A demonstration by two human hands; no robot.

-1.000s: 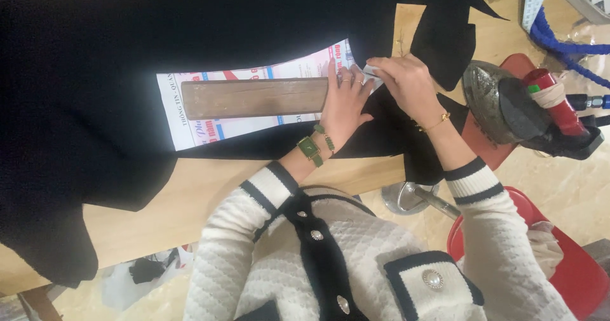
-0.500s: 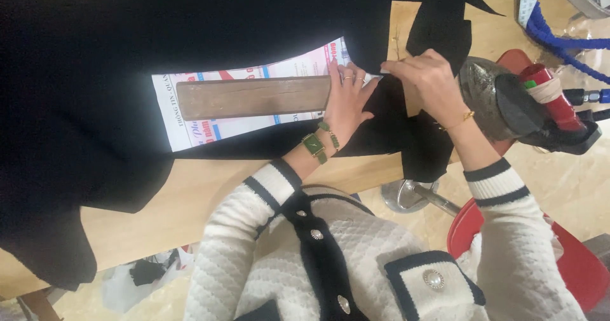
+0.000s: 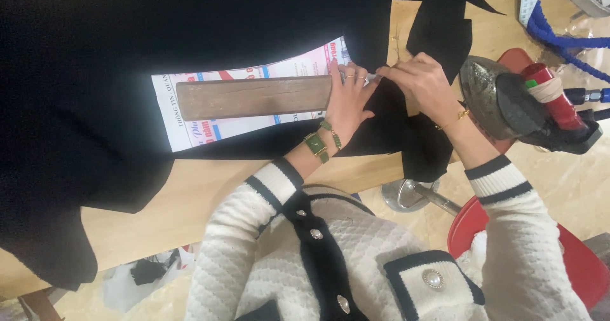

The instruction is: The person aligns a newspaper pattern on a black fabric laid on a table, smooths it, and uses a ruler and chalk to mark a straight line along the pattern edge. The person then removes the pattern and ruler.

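Now the right hand [image 3: 419, 82] is pinching a small tool nearer the left hand [image 3: 348, 102], which is pressing flat, fingers spread, on matte black fabric [image 3: 95, 54] beside the long wooden block [image 3: 254, 97].

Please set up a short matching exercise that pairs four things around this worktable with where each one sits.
Things:
1. wooden block
2. green watch
3. iron
4. black cloth

Places:
A. on the left wrist
B. standing at the right end of the table, sole turned toward the hands
C. spread over most of the wooden tabletop
D. lying flat on the printed paper pattern

Pairs: 1-D, 2-A, 3-B, 4-C
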